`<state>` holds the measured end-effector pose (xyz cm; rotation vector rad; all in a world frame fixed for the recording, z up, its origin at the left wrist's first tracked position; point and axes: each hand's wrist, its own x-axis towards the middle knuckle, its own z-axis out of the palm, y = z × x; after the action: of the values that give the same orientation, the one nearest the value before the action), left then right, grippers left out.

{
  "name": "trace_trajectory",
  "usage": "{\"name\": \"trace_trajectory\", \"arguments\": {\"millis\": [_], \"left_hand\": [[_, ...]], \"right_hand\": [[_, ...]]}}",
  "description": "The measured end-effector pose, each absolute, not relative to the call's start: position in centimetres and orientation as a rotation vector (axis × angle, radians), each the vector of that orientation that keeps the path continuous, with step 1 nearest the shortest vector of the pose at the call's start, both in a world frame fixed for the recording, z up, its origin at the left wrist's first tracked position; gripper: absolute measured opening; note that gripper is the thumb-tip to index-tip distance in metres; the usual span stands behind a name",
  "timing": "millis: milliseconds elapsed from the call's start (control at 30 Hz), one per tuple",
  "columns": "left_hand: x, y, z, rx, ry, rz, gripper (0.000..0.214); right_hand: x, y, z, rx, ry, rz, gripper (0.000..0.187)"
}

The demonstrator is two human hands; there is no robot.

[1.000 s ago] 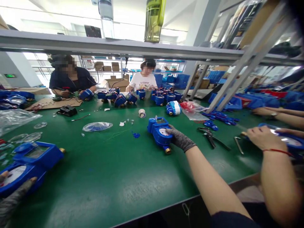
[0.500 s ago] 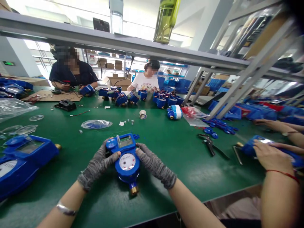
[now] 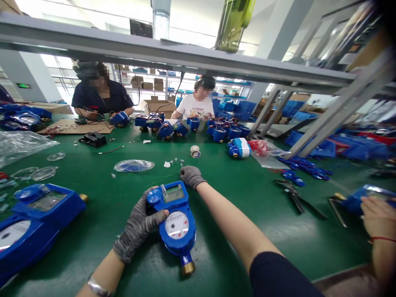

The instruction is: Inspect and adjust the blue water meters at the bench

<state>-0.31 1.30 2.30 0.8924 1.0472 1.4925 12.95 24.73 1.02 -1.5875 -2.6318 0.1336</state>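
- Head view, hours read around the meter (image 3: 177,222): we find it low and slightly left of our middle, over the green tabletop (image 3: 262,206); we cannot tell whether it rests there or is held just clear.
- The white dial (image 3: 177,225) faces us, with the screen (image 3: 173,194) towards 12 o'clock, the cap (image 3: 154,196) between 10 and 11, and the brass end (image 3: 188,268) at 5.
- At 9 o'clock we see our left hand (image 3: 137,227) in a grey glove, its grip closed around the meter's side, thumb beside the dial.
- At 1 o'clock our right hand (image 3: 192,177), gloved alike, is just past the meter's upper corner; its fingers curl out of sight, so we cannot tell whether this grip holds anything.
- Farther towards 1 o'clock we see a spool (image 3: 195,152), and between 1 and 2 a wrapped meter (image 3: 239,147) with a white band.
- Between 10 and 11 lies a clear bag (image 3: 134,166) with blue inside; at 10, farther off, a black holder (image 3: 93,139).
- Well apart at 9 o'clock we have a second meter (image 3: 40,222), cut by the frame's edge.
- Towards 3 o'clock lie pliers (image 3: 293,196) and, beyond them, a bent rod (image 3: 338,212); farther out a co-worker's hand (image 3: 375,218) touches another meter (image 3: 355,198).
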Motion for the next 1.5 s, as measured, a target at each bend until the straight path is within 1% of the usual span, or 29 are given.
{"name": "trace_trajectory", "arguments": {"millis": [200, 333, 467, 567, 733, 867, 967, 1067, 1133, 1267, 1500], "left_hand": [[-1.5, 1.4, 2.7, 1.019, 1.208, 1.462, 0.072], [-2.1, 1.2, 2.7, 1.101, 1.277, 1.441, 0.072], [-2.0, 1.0, 2.8, 1.099, 1.279, 1.431, 0.072], [-1.8, 1.1, 2.9, 1.095, 1.249, 1.438, 0.071], [-1.8, 0.9, 3.1, 1.098, 1.243, 1.435, 0.072], [-2.0, 0.7, 3.2, 1.073, 1.199, 1.421, 0.071], [-2.0, 0.6, 3.6, 1.032, 1.106, 1.413, 0.062], [-1.8, 0.6, 4.0, 0.996, 1.097, 1.451, 0.055], [-1.6, 0.7, 4.2, 0.978, 1.116, 1.469, 0.054], [-1.3, 0.7, 4.3, 0.981, 1.123, 1.496, 0.053], [-1.3, 0.7, 4.2, 1.020, 1.135, 1.517, 0.052]], "right_hand": [[12.8, 25.2, 1.0, -1.541, -2.797, -0.016, 0.026], [13.0, 24.6, 0.7, -1.468, -2.806, -0.101, 0.030], [13.2, 24.4, 0.4, -1.459, -2.770, -0.131, 0.032], [13.0, 24.5, 0.2, -1.475, -2.757, -0.111, 0.030], [12.4, 24.9, 0.8, -1.531, -2.713, -0.005, 0.021], [13.6, 23.7, 2.9, -1.517, -2.617, 0.088, 0.025], [16.3, 20.2, 4.9, -1.346, -2.544, 0.204, 0.027], [19.4, 15.1, 6.4, -1.022, -2.397, 0.505, 0.021], [20.8, 12.0, 7.0, -0.872, -2.390, 0.574, 0.018], [21.2, 8.7, 7.1, -0.806, -2.480, 0.438, 0.013], [19.9, 8.2, 8.1, -0.919, -2.660, 0.107, 0.017]]}}
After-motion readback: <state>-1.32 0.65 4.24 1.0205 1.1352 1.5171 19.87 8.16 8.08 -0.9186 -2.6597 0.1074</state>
